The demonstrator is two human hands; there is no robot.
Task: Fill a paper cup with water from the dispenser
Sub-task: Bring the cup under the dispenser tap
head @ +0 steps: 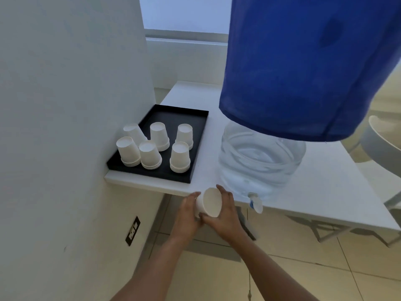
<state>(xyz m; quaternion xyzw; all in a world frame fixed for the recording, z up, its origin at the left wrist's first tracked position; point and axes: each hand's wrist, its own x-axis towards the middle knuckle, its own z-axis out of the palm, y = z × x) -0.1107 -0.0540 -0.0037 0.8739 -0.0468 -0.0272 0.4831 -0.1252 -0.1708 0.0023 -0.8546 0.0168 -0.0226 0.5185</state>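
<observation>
Paper cup [210, 202] on its side, mouth toward camera, between both hands

Soft, cool daylight comes from the window [184, 14] behind the blue cloth cover [303, 61], and the pane is washed out to a pale glow. The white wall [65, 83] left of the cover is evenly lit, greying toward the lower corner. The paper cup stacks [152, 146] left of the cover cast only faint shadows on their black tray [173, 118]. Straight lines bow near the frame edges. The whole picture is slightly soft, and the hands [208, 213] below the cover are a little smeared.
</observation>
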